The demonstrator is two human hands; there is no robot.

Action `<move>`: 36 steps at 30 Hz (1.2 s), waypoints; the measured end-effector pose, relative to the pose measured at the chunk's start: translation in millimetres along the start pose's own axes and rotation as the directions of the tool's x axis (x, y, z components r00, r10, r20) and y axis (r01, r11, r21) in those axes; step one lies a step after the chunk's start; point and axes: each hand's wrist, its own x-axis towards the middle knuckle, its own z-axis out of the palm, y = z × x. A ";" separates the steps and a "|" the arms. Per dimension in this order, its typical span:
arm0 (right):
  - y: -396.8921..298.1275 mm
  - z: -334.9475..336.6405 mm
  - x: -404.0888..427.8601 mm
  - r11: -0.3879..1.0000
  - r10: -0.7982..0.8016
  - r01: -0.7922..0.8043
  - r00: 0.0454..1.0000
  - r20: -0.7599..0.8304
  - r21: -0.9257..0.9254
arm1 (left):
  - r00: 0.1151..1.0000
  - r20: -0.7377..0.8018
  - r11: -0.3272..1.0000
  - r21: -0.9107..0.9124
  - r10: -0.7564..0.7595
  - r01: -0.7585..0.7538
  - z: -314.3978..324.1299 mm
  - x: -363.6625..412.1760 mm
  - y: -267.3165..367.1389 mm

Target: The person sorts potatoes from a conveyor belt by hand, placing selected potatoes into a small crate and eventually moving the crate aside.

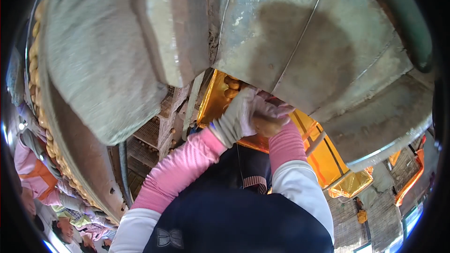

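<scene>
Both my hands are gloved and close together below the edge of a worn metal chute (299, 59). My left hand (242, 110), in a soiled grey-white knit glove, reaches across the front of my right hand (270, 125). A rounded brown patch lies between them; whether it is a potato or the dirty palm of a glove cannot be told. The right fingers are mostly hidden. Behind the hands is an open bag or liner of shiny gold-orange sheet (212, 107), with several potatoes (231, 89) visible inside. Pink ribbed cuffs cover both my forearms.
A curved conveyor rim (75, 140) carries a line of potatoes (52, 144) at the left, where co-workers (38, 179) stand. Grey cloth (102, 59) hangs at upper left. Slatted crates (144, 140) sit below. More gold sheeting (351, 184) lies at the right.
</scene>
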 end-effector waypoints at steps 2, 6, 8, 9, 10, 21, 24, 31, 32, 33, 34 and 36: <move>9.7 1.6 5.4 1.000 0.019 -0.018 1.000 -0.016 0.016 | 0.958 0.285 0.997 -0.054 -0.038 0.055 -30.9 22.8 3.2; 16.6 -3.2 10.2 0.997 -0.021 0.020 1.000 0.009 0.077 | 0.973 0.099 0.977 0.071 -0.209 0.202 -18.1 6.9 16.7; 16.8 -5.2 0.5 0.992 -0.031 0.027 0.999 0.027 0.120 | 0.976 0.112 0.972 0.166 -0.189 0.169 -35.1 2.7 22.9; 15.6 -6.4 -2.0 0.990 -0.038 0.032 0.999 0.036 0.139 | 0.974 0.129 0.967 0.198 -0.186 0.159 -42.2 -1.2 25.6; 15.0 -6.1 -8.4 0.987 -0.044 0.037 0.998 0.043 0.158 | 0.979 0.126 0.970 0.207 -0.158 0.130 -49.4 -10.0 29.4; -18.9 6.4 -52.9 0.946 -0.246 0.179 0.939 0.240 0.269 | 0.958 -0.094 0.950 0.189 0.271 -0.250 -35.1 -74.3 16.5; -43.1 29.9 -58.8 0.968 -0.237 0.205 0.931 0.277 0.142 | 0.935 -0.136 0.906 0.323 0.328 -0.272 -23.0 -82.7 6.3; -52.5 29.1 -42.7 0.972 -0.230 0.199 0.919 0.320 0.127 | 0.927 -0.141 0.786 0.583 0.347 -0.205 -29.8 -96.4 -8.6; -52.9 24.1 -42.3 0.967 -0.241 0.192 0.907 0.345 0.170 | 0.922 -0.177 0.755 0.636 0.345 -0.161 -26.4 -98.0 -9.9; -51.4 15.6 -44.3 0.955 -0.266 0.189 0.889 0.372 0.231 | 0.918 -0.174 0.734 0.660 0.356 -0.160 -26.3 -95.6 -9.7; -51.6 3.4 -48.5 0.937 -0.297 0.182 0.867 0.400 0.299 | 0.912 -0.170 0.731 0.659 0.373 -0.176 -29.9 -92.3 -9.1; -49.7 -24.5 -66.7 0.865 -0.370 0.117 0.806 0.462 0.488 | 0.900 -0.155 0.723 0.657 0.407 -0.213 -33.8 -85.5 -3.2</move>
